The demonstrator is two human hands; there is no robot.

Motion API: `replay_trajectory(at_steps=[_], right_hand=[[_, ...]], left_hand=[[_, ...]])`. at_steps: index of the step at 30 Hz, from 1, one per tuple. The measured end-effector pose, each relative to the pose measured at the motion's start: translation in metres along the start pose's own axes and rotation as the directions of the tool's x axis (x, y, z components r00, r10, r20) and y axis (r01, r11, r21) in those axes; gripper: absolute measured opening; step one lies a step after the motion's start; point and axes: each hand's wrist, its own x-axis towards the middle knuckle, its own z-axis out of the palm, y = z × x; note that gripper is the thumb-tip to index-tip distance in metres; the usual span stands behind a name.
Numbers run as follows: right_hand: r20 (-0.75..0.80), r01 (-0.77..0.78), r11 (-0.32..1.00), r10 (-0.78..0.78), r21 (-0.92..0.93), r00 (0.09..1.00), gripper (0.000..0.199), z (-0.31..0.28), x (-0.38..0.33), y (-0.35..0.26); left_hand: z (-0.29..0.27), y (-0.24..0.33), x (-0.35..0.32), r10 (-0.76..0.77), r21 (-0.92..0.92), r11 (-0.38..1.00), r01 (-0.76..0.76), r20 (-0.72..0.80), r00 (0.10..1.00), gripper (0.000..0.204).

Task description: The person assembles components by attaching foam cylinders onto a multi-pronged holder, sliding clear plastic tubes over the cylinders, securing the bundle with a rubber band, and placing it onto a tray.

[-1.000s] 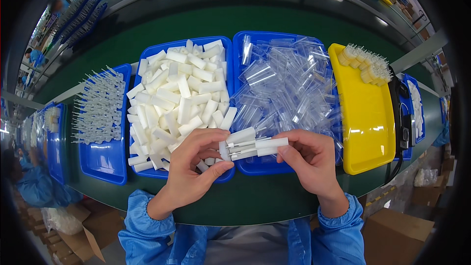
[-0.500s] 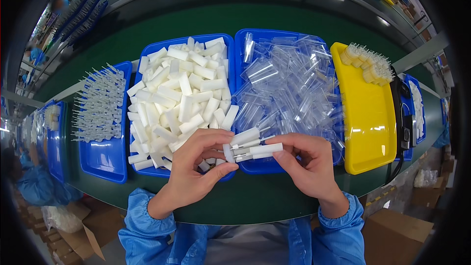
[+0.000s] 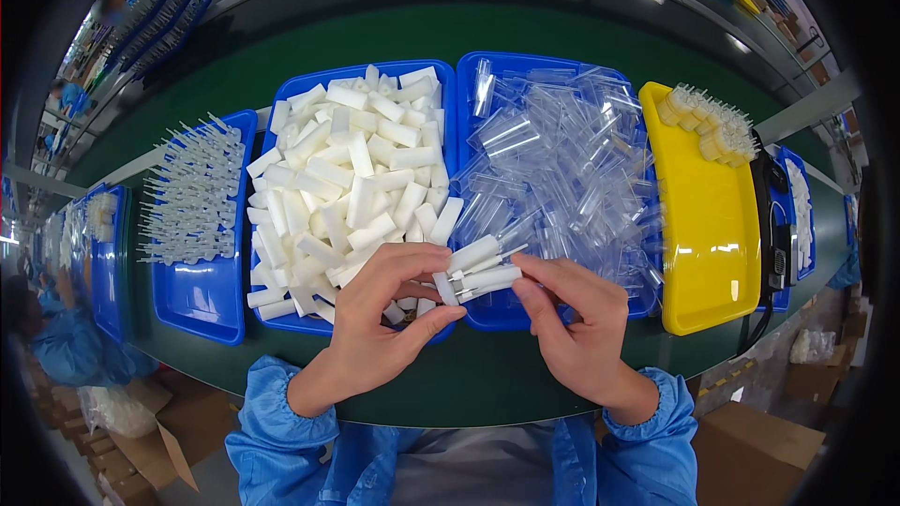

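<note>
Between thumb and fingers, my left hand (image 3: pixel 380 323) grips a white round base (image 3: pixel 444 289) whose thin rods point right. White sleeves (image 3: pixel 475 253) sit around some of these rods. My right hand (image 3: pixel 581 328) pinches the right end of the nearer white sleeve (image 3: pixel 497 278), which is on a rod of the same part. Behind my left hand, white foam-like cylinders (image 3: pixel 361 197) fill a blue tray (image 3: pixel 450 122). Clear plastic tubes (image 3: pixel 553 159) lie piled in another blue tray (image 3: pixel 478 319) behind my right hand.
At the left, a blue tray (image 3: pixel 197 305) carries rows of white rodded parts (image 3: pixel 192 192). A yellow tray (image 3: pixel 708 244) on the right bears assembled pieces (image 3: pixel 708 126) at its far end. Beyond it are a black device (image 3: pixel 778 248) and a cable. Cardboard boxes (image 3: pixel 755 445) stand below the green table (image 3: pixel 450 394).
My right hand has moved a little left, closer to the base, with the nearer sleeve farther along its rod. My left hand still grips the base.
</note>
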Motion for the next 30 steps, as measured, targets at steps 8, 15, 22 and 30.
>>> replay_trajectory(at_steps=[8,15,22,30], right_hand=[[0.217,-0.377,0.855,0.317,0.355,0.923,0.024,-0.006,-0.002,-0.005],[0.149,-0.198,0.956,0.168,0.215,0.974,0.022,-0.003,-0.003,-0.002],[-0.026,0.251,0.922,-0.270,-0.296,0.962,0.025,-0.005,0.000,-0.008],[0.668,0.681,0.610,-0.311,-0.405,0.676,0.031,0.040,0.010,-0.016]], left_hand=[[-0.002,0.000,-0.002,-0.037,0.000,0.999,0.037,0.083,0.996,0.046],[0.003,0.000,0.000,-0.051,-0.046,0.998,0.052,0.028,0.998,0.043],[-0.020,0.007,0.006,-0.092,-0.257,0.965,0.061,-0.109,0.990,0.048],[-0.034,0.006,0.009,-0.144,-0.415,0.905,0.094,-0.091,0.985,0.039]])
